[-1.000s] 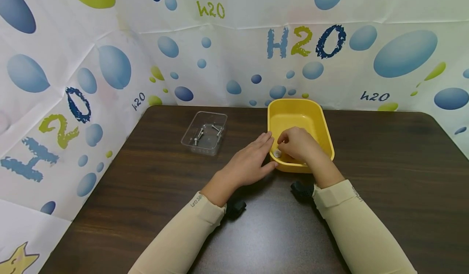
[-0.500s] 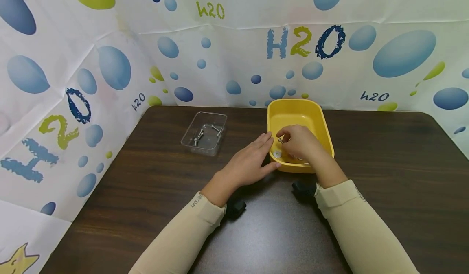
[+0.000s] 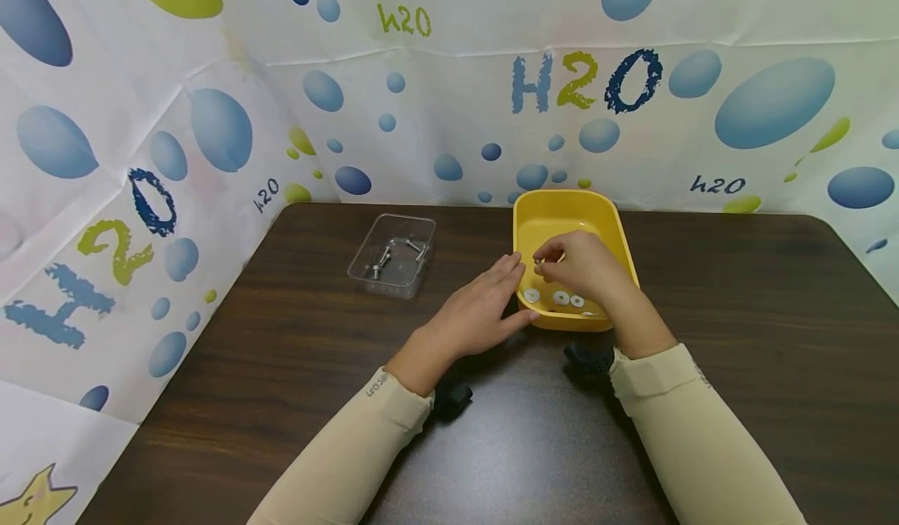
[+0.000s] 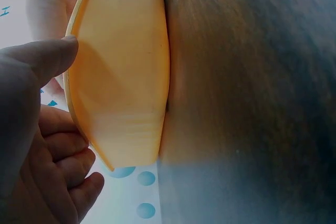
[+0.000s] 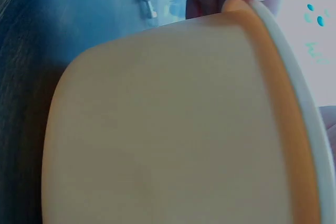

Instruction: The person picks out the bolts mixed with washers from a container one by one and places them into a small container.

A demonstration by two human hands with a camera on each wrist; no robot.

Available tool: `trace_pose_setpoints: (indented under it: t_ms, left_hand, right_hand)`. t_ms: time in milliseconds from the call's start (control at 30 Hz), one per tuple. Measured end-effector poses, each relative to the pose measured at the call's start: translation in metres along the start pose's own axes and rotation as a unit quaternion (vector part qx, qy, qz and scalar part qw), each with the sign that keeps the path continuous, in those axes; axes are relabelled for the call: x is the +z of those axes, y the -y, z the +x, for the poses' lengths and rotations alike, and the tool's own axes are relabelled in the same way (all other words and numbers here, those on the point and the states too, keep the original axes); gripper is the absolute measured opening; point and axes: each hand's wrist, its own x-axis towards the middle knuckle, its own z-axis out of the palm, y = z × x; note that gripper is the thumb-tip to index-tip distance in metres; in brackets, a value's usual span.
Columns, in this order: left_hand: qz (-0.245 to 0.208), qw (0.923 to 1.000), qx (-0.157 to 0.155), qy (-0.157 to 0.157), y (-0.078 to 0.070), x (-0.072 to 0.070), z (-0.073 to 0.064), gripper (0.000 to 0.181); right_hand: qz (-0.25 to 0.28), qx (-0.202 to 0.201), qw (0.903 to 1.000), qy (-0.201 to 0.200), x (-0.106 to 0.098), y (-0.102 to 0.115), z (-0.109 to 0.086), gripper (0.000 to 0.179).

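A yellow plastic bin (image 3: 572,207) stands on the table with several round metal washers (image 3: 560,298) in its near end. My left hand (image 3: 485,306) rests against the bin's left side, its long fingers fairly straight along the rim and its thumb on the near rim. My right hand (image 3: 586,267) is over the inside of the bin. Thumb and index finger pinch a small metal piece (image 3: 538,263), mostly hidden by the fingertips; I cannot tell its kind. In the right wrist view, the bin's outer wall (image 5: 157,129) hides most of the right hand.
A clear plastic box (image 3: 400,275) with several metal bolts (image 3: 381,258) stands left of the bin. Behind the dark wooden table (image 3: 281,353) hangs a white printed sheet (image 3: 449,80). Black wrist cameras (image 3: 452,402) sit under both sleeves.
My right hand has risen a little and shifted right inside the bin, uncovering more washers. A small metal piece has shown at its fingertips since half a second ago. The left hand stays put.
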Motion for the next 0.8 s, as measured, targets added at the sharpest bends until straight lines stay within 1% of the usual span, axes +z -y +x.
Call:
trace_pose_setpoints:
  t_ms: [200,400,500,600,800]
  left_hand:
    - [-0.017,0.9998,-0.003,-0.004,0.001,0.001,0.0,0.076]
    - [-0.027,0.9996,-0.006,-0.011,0.001,0.0,0.0,0.076]
    - [-0.03,0.9994,-0.007,-0.016,0.001,0.0,0.0,0.075]
    - [-0.03,0.9993,-0.013,-0.019,0.003,-0.001,0.0,0.075]
    - [-0.037,0.9981,-0.031,-0.037,0.011,-0.008,-0.004,0.074]
  right_hand:
    - [0.007,-0.014,0.9997,-0.018,-0.005,0.001,0.0,0.022]
    - [0.031,0.003,0.999,-0.032,-0.013,0.001,-0.001,0.025]
    - [0.034,0.01,0.9981,-0.05,-0.016,0.001,-0.002,0.027]
    - [0.038,0.001,0.9967,-0.072,-0.016,0.002,-0.002,0.028]
    - [0.055,-0.037,0.9921,-0.107,-0.009,0.006,-0.001,0.03]
